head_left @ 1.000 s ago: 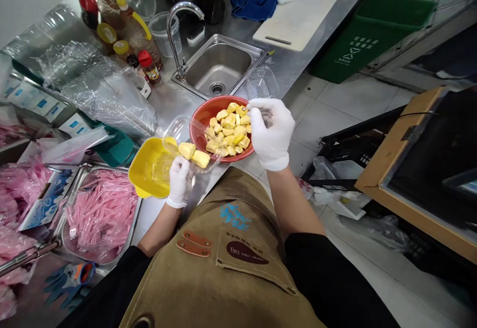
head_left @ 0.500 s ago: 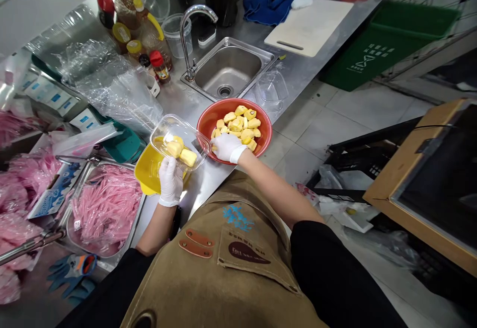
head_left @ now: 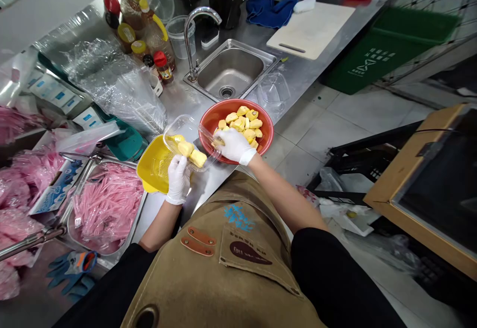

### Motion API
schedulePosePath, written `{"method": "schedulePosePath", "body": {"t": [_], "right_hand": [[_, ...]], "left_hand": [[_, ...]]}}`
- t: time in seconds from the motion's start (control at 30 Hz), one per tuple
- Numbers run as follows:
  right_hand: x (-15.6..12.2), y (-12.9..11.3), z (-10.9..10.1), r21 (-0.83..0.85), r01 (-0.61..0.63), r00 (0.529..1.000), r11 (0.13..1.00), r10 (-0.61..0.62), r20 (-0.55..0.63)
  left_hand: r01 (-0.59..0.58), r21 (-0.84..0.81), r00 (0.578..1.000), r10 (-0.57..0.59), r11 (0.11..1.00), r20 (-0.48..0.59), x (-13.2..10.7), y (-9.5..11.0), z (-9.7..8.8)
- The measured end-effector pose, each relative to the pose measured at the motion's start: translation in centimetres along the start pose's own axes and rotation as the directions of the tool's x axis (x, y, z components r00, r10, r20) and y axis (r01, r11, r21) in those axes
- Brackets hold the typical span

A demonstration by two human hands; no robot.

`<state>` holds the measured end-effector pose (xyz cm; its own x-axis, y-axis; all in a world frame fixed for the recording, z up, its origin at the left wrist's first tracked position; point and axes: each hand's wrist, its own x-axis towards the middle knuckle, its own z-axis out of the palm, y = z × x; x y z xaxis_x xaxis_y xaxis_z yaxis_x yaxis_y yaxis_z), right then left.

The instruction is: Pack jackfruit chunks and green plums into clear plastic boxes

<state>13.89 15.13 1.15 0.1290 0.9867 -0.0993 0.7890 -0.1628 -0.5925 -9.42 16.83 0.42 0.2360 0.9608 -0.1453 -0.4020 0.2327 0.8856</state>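
Note:
My left hand (head_left: 178, 183), in a white glove, grips the near edge of a clear plastic container (head_left: 182, 125). Several yellow fruit pieces (head_left: 197, 158), which look like jackfruit, lie inside it. The container is tilted above a yellow basket (head_left: 151, 169) with a perforated bottom. My right hand (head_left: 235, 145), gloved too, is over the left side of a red bowl (head_left: 267, 141). Its fingers are closed on what looks like a yellow jackfruit piece (head_left: 217, 141), partly hidden, beside the container's right edge. More jackfruit pieces (head_left: 249, 123) fill the bowl.
Behind the bowl are a sink (head_left: 233, 67) with a tap (head_left: 190, 35) and another clear container (head_left: 274, 92). A white cutting board (head_left: 316, 30) lies farther back. On the left are plastic packaging (head_left: 112, 84), bottles (head_left: 162, 64) and a tray of pink wrapped straws (head_left: 108, 204). A green bin (head_left: 387, 49) stands right.
My right hand has risen from among the fruit toward the bowl's left rim and the container. My left hand and the container have shifted slightly right.

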Motion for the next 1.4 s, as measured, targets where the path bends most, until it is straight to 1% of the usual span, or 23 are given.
{"method": "schedulePosePath", "body": {"t": [0.03,0.07,0.13,0.2,0.23,0.27,0.3,0.33,0.37,0.4,0.47,0.5,0.57,0.6,0.67,0.73,0.83,0.9,1.0,1.1,1.27,1.33,1.4], "right_hand": [[-0.4,0.6,-0.3,0.174,-0.003,0.997,0.985,0.017,-0.080],[-0.8,1.3,-0.6,0.358,0.008,0.988,0.934,0.049,-0.149],[-1.8,2.5,-1.3,0.656,0.067,0.968,0.752,0.112,-0.227],[-3.0,3.2,-2.1,0.812,0.120,0.962,0.571,0.136,-0.238],[-3.7,3.3,-2.5,0.851,0.137,0.962,0.508,0.135,-0.235],[-4.4,3.1,-2.9,0.870,0.150,0.963,0.469,0.132,-0.237],[-5.1,2.8,-3.2,0.876,0.163,0.961,0.454,0.128,-0.245],[-5.8,2.2,-3.6,0.869,0.178,0.958,0.461,0.119,-0.259],[-6.4,1.5,-3.8,0.851,0.195,0.956,0.487,0.101,-0.276],[-6.9,0.8,-4.1,0.823,0.208,0.954,0.529,0.076,-0.289],[-7.7,-0.7,-4.4,0.724,0.220,0.952,0.654,0.018,-0.306],[-8.0,-1.4,-4.5,0.644,0.218,0.950,0.733,-0.008,-0.313],[-8.2,-2.6,-4.6,0.427,0.182,0.947,0.886,-0.041,-0.319],[-8.2,-3.1,-4.6,0.305,0.147,0.950,0.941,-0.049,-0.308],[-8.1,-4.1,-4.7,0.082,0.060,0.967,0.995,-0.038,-0.253],[-7.9,-5.1,-4.8,-0.082,-0.015,0.982,0.996,-0.001,-0.190],[-7.6,-6.3,-5.0,-0.230,-0.086,0.989,0.969,0.056,-0.134],[-7.3,-6.8,-5.1,-0.280,-0.116,0.991,0.953,0.090,-0.104],[-6.9,-6.9,-4.7,-0.293,-0.127,0.991,0.948,0.106,-0.087],[-6.4,-6.5,-3.9,-0.272,-0.092,0.992,0.958,0.065,-0.106],[-6.2,-5.9,-2.8,-0.323,0.064,0.985,0.944,-0.112,-0.131],[-6.3,-5.7,-2.9,-0.361,0.084,0.983,0.929,-0.138,-0.125],[-6.4,-5.5,-3.1,-0.385,0.080,0.985,0.920,-0.133,-0.113]], "left_hand": [[-0.007,-0.002,1.000,0.007,1.000,-0.004,0.1,0.0,0.0],[-0.015,0.001,1.000,0.015,1.000,-0.010,0.2,0.0,-0.1],[-0.024,0.019,1.000,0.024,1.000,-0.020,0.4,0.0,0.0],[-0.021,0.036,1.000,0.022,0.999,-0.022,0.5,-0.1,0.1],[-0.018,0.042,1.000,0.019,0.999,-0.020,0.5,-0.2,0.3],[-0.014,0.048,1.000,0.015,0.999,-0.019,0.5,-0.3,0.6],[-0.013,0.054,1.000,0.014,0.998,-0.021,0.4,-0.5,0.8],[-0.016,0.062,1.000,0.017,0.998,-0.022,0.3,-0.7,1.1],[-0.023,0.071,1.000,0.024,0.997,-0.018,0.2,-0.8,1.5],[-0.034,0.081,0.999,0.035,0.996,-0.008,0.0,-1.0,1.8],[-0.060,0.107,0.998,0.057,0.992,0.030,-0.3,-1.3,2.4],[-0.073,0.124,0.996,0.067,0.990,0.051,-0.5,-1.5,2.7],[-0.100,0.173,0.993,0.088,0.980,0.081,-0.9,-1.6,3.2],[-0.117,0.201,0.991,0.102,0.973,0.087,-1.0,-1.7,3.3],[-0.151,0.245,0.986,0.130,0.958,0.100,-1.2,-1.8,3.6],[-0.172,0.272,0.983,0.146,0.947,0.112,-1.2,-1.8,3.8],[-0.185,0.287,0.981,0.157,0.940,0.117,-1.1,-2.0,4.0],[-0.189,0.277,0.980,0.161,0.942,0.120,-1.1,-2.0,4.1],[-0.177,0.248,0.981,0.151,0.952,0.122,-0.9,-2.0,4.2],[-0.168,0.228,0.984,0.148,0.959,0.102,-0.6,-1.9,4.4],[-0.136,0.177,0.990,0.128,0.975,0.058,0.0,-1.9,4.4],[-0.116,0.149,0.993,0.110,0.982,0.053,0.0,-2.1,4.3],[-0.090,0.130,0.995,0.082,0.987,0.061,0.0,-2.3,4.2]]}}
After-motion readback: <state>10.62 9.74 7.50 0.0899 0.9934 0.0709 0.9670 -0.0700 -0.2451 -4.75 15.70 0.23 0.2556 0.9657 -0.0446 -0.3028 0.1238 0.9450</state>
